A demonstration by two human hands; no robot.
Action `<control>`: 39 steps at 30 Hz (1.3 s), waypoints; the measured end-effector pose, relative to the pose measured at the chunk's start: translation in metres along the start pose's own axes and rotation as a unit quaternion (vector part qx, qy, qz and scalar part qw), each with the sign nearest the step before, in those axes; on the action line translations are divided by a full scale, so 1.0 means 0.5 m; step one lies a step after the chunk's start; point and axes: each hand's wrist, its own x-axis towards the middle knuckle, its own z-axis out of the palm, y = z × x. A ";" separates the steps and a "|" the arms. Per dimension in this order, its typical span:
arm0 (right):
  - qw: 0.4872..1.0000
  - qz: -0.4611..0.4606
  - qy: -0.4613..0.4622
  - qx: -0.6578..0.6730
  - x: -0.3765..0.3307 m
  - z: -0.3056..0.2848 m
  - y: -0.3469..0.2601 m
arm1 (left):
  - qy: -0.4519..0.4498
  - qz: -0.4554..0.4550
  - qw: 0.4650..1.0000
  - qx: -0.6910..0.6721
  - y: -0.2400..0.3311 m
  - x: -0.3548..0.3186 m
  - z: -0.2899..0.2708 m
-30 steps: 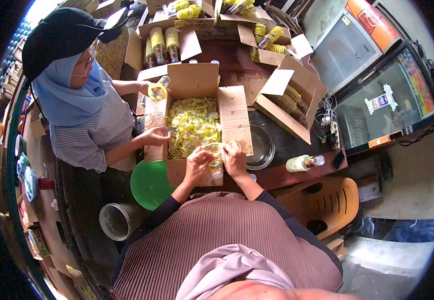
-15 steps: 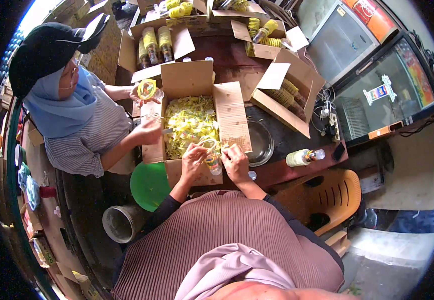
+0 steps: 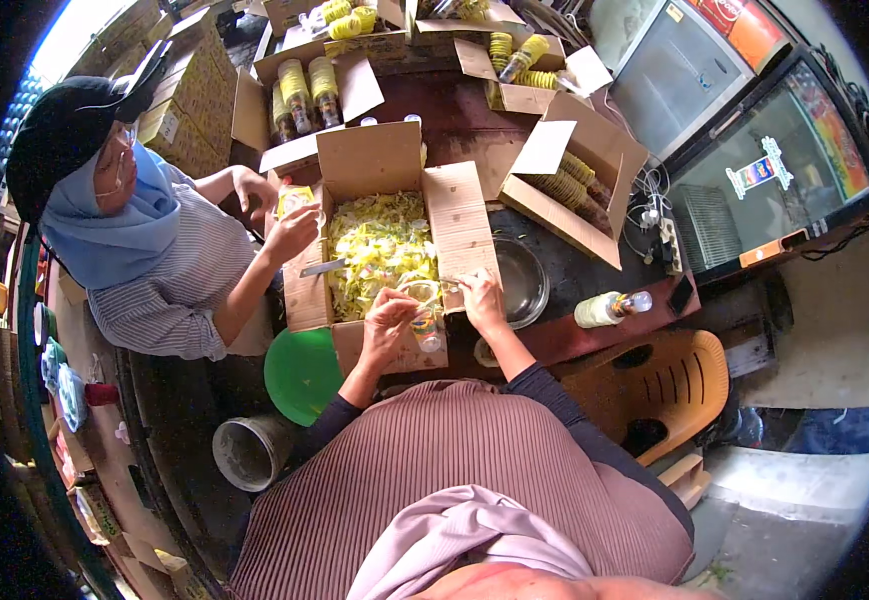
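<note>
My left hand [image 3: 389,318] is closed around a small clear bottle [image 3: 425,318] with a yellow label, held over the near edge of an open cardboard box [image 3: 460,225]. My right hand [image 3: 481,297] pinches a thin piece of the yellow label at the bottle's far end; what it grips is too small to make out exactly. The box is full of torn yellow label scraps [image 3: 380,245]. A knife [image 3: 323,267] rests on the box's left flap.
A co-worker [image 3: 155,260] sits at the left with another bottle [image 3: 300,203] in their hands. A glass bowl [image 3: 523,280], a lying bottle [image 3: 610,307] and a phone [image 3: 682,294] are at my right. Boxes of yellow-labelled bottles [image 3: 305,90] stand beyond. A green lid [image 3: 300,375], a bucket [image 3: 250,452] and an orange chair [image 3: 670,385] are near me.
Both my hands have drawn back from over the scraps to the box's near edge with the bottle. The co-worker's hand has lifted their bottle higher.
</note>
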 end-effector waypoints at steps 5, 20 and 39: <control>0.998 -0.051 0.016 0.040 -0.011 -0.026 -0.008 | -0.018 0.062 0.986 0.152 0.011 0.006 -0.010; 0.825 0.215 -0.227 0.471 -0.026 -0.058 -0.074 | -0.076 0.017 0.997 0.013 -0.010 0.013 -0.017; 0.775 0.165 -0.268 0.548 -0.101 -0.023 -0.083 | -0.019 -0.141 0.970 -0.196 0.026 0.021 0.008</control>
